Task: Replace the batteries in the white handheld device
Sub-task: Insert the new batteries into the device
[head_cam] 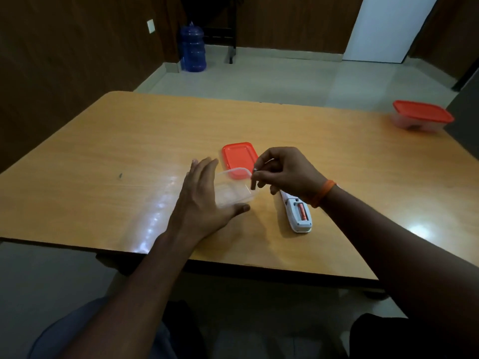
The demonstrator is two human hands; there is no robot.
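Forearms (pixel 145 275) over wooden table (pixel 103 151), tiled floor (pixel 259 76); left grip (pixel 199 203) spread, right grip (pixel 287 172) pinching battery (pixel 255 171).

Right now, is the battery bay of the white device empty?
No, one orange battery lies in the open back of the device.

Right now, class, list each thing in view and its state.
white device, compartment open, one orange battery inside
clear container, open, lid off
orange lid, lying flat on table
far container, lid on
left hand, open, against clear container
right hand, pinching what looks like a second battery
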